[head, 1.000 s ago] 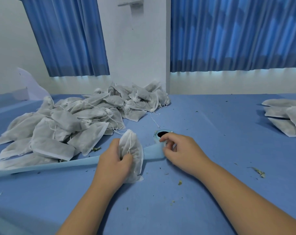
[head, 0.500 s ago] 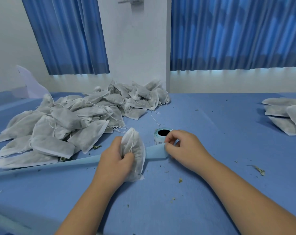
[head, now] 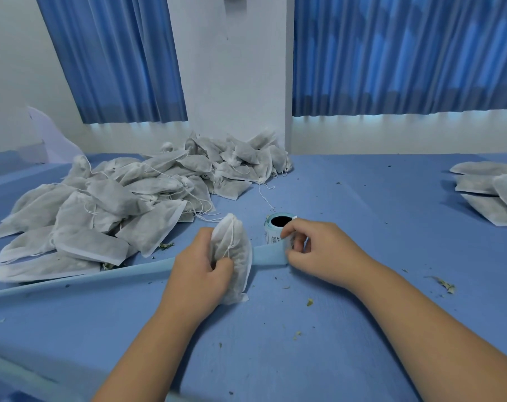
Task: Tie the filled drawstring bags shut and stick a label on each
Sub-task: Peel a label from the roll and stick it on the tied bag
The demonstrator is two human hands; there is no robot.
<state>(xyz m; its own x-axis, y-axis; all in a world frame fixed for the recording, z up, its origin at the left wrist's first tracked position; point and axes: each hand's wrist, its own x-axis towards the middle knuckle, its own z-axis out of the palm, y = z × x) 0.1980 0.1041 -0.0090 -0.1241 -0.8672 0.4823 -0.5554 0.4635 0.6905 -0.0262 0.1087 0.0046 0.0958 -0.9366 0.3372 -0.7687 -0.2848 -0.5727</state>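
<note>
My left hand has its grip curled round a filled bag, held on end on the counter, forearm angled inward. My right hand arches, fingertips pinching a label beside the roll.

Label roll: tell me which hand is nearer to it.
Right. The right hand sits just in front of the label roll, pinching a label at its side. The left hand is further off to the roll's left, gripping a drawstring bag.
</note>
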